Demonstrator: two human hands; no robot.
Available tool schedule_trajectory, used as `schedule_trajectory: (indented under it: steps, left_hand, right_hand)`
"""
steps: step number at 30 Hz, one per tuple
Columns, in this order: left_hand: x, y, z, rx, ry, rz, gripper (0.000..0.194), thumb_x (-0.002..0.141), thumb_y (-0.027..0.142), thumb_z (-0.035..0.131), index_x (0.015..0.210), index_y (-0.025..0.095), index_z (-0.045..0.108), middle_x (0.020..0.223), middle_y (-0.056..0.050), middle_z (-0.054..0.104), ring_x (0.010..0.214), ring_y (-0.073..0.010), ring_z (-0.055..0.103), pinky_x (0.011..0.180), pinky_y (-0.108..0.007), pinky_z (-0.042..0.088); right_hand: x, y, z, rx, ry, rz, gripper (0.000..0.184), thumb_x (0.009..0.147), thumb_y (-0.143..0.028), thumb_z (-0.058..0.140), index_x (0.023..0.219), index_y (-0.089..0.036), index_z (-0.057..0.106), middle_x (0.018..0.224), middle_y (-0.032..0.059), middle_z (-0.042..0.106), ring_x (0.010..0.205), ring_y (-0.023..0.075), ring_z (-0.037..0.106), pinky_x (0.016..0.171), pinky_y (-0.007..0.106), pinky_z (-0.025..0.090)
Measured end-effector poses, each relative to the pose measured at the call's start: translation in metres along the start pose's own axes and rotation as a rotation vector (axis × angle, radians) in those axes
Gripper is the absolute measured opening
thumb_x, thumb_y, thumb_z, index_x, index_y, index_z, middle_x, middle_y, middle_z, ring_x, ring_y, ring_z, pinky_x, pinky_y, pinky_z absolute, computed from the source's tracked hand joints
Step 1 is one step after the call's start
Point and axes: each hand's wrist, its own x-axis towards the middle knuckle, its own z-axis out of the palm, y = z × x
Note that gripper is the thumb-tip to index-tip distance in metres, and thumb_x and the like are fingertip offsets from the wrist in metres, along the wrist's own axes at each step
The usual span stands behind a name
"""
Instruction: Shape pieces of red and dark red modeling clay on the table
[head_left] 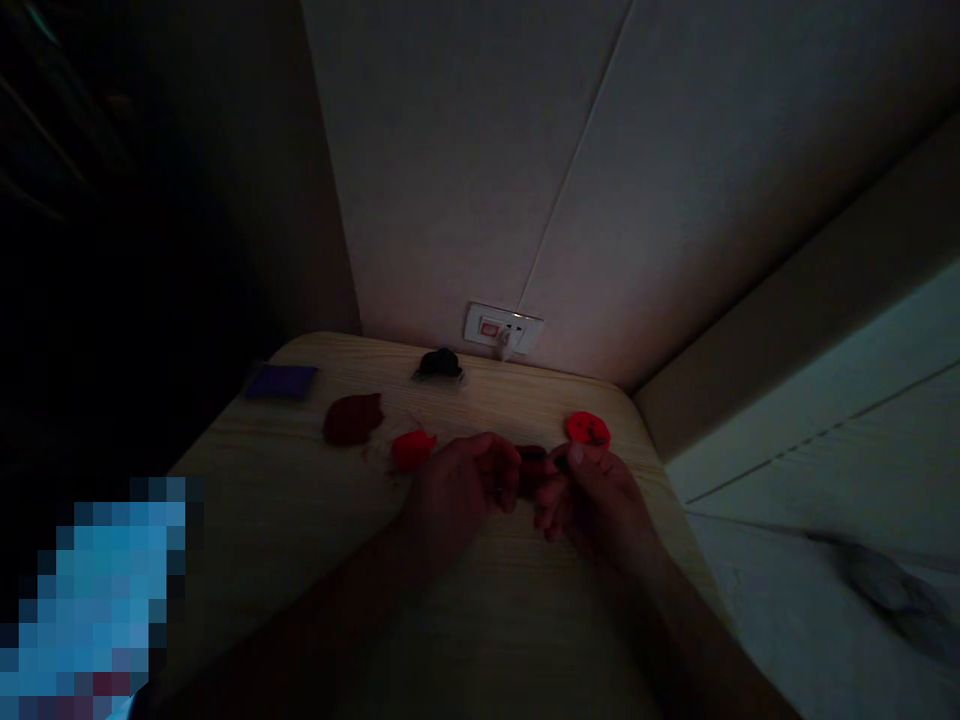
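Note:
The light is dim, and my two hands come together over the wooden table. My left hand (461, 490) has its fingers curled against the left edge of a dark red piece (532, 472) that looks like modelling clay. From the other side, my right hand (604, 495) pinches a small dark bit (562, 463) between thumb and forefinger, close to that piece. Just behind the right hand lies a flat red clay disc (587, 428) with dark marks on it. A bright red clay lump (412, 450) rests beside my left wrist, with a larger dark red-brown lump (352, 419) farther left.
A black lump (439, 364) sits on clear wrapping near the table's back edge. At the far left corner is a purple packet (281, 381). A wall socket (503, 328) with a plug in it is just above the table (480, 620). Pale panelling borders the right side.

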Motion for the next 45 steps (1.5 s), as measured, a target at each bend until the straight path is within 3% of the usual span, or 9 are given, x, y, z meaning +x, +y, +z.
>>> schedule_trajectory:
  steps: [7,12,19,29,33,35,45]
  left_hand:
    - [0.0006,-0.0014,-0.0021,-0.017,0.003,-0.015,0.027,0.078,0.037,0.068,0.079,0.011,0.075,0.075,-0.010,0.069,0.065,-0.0186,0.059,0.061,-0.032,0.043]
    - [-0.0001,0.0004,-0.0005,-0.024,0.013,-0.012,0.025,0.077,0.036,0.069,0.077,0.012,0.075,0.075,-0.010,0.069,0.065,-0.0186,0.060,0.060,-0.031,0.043]
    - [-0.0003,0.0001,-0.0009,0.008,-0.007,0.001,0.029,0.079,0.039,0.067,0.077,0.011,0.075,0.071,-0.009,0.066,0.063,-0.0182,0.059,0.060,-0.031,0.043]
    - [0.0008,-0.0010,-0.0013,-0.004,-0.003,-0.006,0.027,0.080,0.037,0.065,0.078,0.011,0.075,0.074,-0.009,0.068,0.066,-0.0191,0.059,0.062,-0.033,0.043]
    - [0.0014,-0.0008,-0.0017,0.000,-0.004,-0.003,0.026,0.079,0.037,0.066,0.078,0.012,0.075,0.076,-0.011,0.070,0.066,-0.0190,0.060,0.062,-0.032,0.043]
    - [0.0010,-0.0004,-0.0013,-0.003,-0.008,-0.005,0.026,0.079,0.036,0.067,0.077,0.012,0.074,0.076,-0.010,0.070,0.067,-0.0188,0.061,0.062,-0.031,0.043]
    - [0.0016,-0.0025,0.0001,0.190,0.009,0.087,0.024,0.072,0.037,0.077,0.073,0.013,0.070,0.066,-0.005,0.066,0.060,-0.0165,0.059,0.058,-0.030,0.040]
  right_hand:
    - [0.0019,0.0015,0.0018,-0.029,0.017,-0.059,0.019,0.079,-0.030,0.088,0.091,-0.018,0.079,0.073,0.0047,0.080,0.056,0.0125,0.074,0.053,0.017,0.058]
    - [0.0024,0.0035,0.0007,-0.018,0.022,-0.065,0.024,0.072,-0.023,0.092,0.093,-0.020,0.081,0.076,0.0035,0.081,0.061,0.0133,0.076,0.057,0.017,0.061]
    - [0.0002,0.0008,0.0025,-0.066,-0.005,-0.046,0.018,0.079,-0.033,0.087,0.083,-0.017,0.078,0.066,0.0037,0.078,0.048,0.0131,0.070,0.045,0.018,0.057]
    - [0.0013,0.0039,0.0007,-0.103,-0.008,-0.071,0.035,0.084,-0.049,0.080,0.077,-0.015,0.080,0.072,0.0105,0.080,0.054,0.0181,0.073,0.050,0.027,0.061]
    - [0.0014,0.0030,0.0014,-0.109,0.045,-0.084,0.020,0.077,-0.034,0.089,0.087,-0.018,0.083,0.074,0.0069,0.081,0.056,0.0148,0.072,0.052,0.023,0.060]
    - [0.0026,0.0033,0.0013,-0.108,0.073,-0.103,0.022,0.071,-0.026,0.093,0.089,-0.020,0.083,0.075,0.0047,0.081,0.057,0.0136,0.073,0.055,0.022,0.061]
    - [0.0033,0.0084,0.0010,-0.384,0.125,-0.259,0.017,0.071,-0.022,0.091,0.086,-0.020,0.082,0.070,0.0027,0.080,0.056,0.0137,0.072,0.056,0.023,0.061]
